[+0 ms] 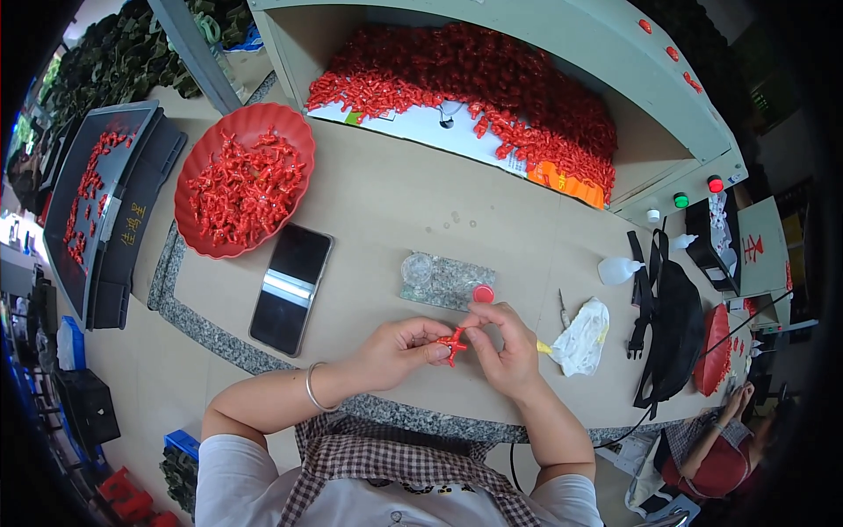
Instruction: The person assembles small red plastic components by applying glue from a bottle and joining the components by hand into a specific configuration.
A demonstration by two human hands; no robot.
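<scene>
My left hand point(406, 353) pinches a small glossy red plastic figure point(453, 345) with thin limbs between thumb and fingertips, low over the table. Close beside it, my right hand point(505, 349) has thumb and forefinger brought together at the figure's upper right; what sits between those fingertips is too small to make out. Just beyond the hands lies a speckled grey stone slab point(448, 283). On it stand a small clear round dish point(418, 270) and a red round cap point(483, 293).
A red scalloped bowl point(183, 195) of similar red pieces stands left, near a black phone point(291, 288) and grey crate point(132, 237). Red pieces point(492, 79) heap in the shelf box behind. Rightward are a white cloth point(581, 338), squeeze bottle point(617, 270), black bag point(678, 325) and another person point(716, 457).
</scene>
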